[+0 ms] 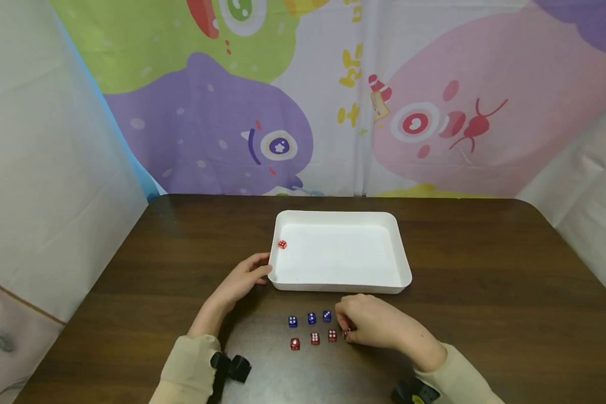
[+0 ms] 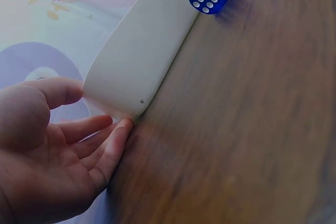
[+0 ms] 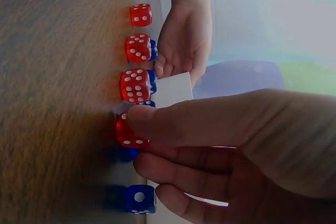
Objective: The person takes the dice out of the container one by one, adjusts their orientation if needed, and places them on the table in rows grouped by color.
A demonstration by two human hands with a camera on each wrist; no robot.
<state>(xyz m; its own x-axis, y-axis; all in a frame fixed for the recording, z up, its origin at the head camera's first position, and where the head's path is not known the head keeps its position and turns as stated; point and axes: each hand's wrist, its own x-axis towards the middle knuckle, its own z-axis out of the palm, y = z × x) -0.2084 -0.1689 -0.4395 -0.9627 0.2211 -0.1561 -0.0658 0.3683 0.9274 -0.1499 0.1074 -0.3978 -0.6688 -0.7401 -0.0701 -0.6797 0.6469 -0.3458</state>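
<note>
My left hand (image 1: 242, 280) holds the near left corner of a white tray (image 1: 404, 269), thumb at the rim and fingertips low against the outer wall. In front of the tray, my right hand (image 1: 373, 322) pinches a red die (image 3: 126, 129) between thumb and fingers, at the right end of a row of red dice (image 1: 315, 338). Behind that row runs a line of blue dice (image 1: 311, 318). One more blue die (image 3: 140, 199) sits by my right fingertips in the right wrist view, where the head view has it hidden behind the hand.
Inside the tray, a lone red-and-white die (image 1: 282, 244) lies near the left wall. The dark wooden table (image 1: 485, 280) extends to both sides. A cartoon-printed curtain (image 1: 333, 112) hangs behind its far edge.
</note>
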